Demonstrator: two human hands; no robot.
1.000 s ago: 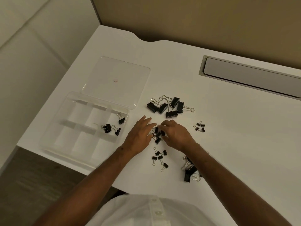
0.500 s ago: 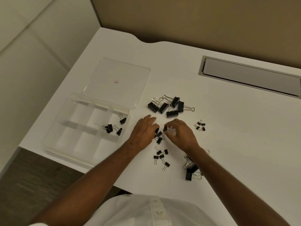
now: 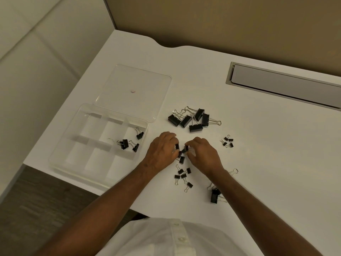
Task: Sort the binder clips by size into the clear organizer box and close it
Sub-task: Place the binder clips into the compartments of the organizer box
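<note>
At mid-desk, the left hand and right hand each pinch medium binder clips from one cluster, likely gathering a size batch for the clear organizer box, which lies open at left, a few clips already in its right compartments.

Right forearm covers part of the large binder clips beneath it. Fingers hide several medium clips. Cable tray cut off at right edge.

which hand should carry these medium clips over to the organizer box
Probably the left hand: it lies between the clips both hands pinch and the open organizer box; the right hand would cross over it.
</note>
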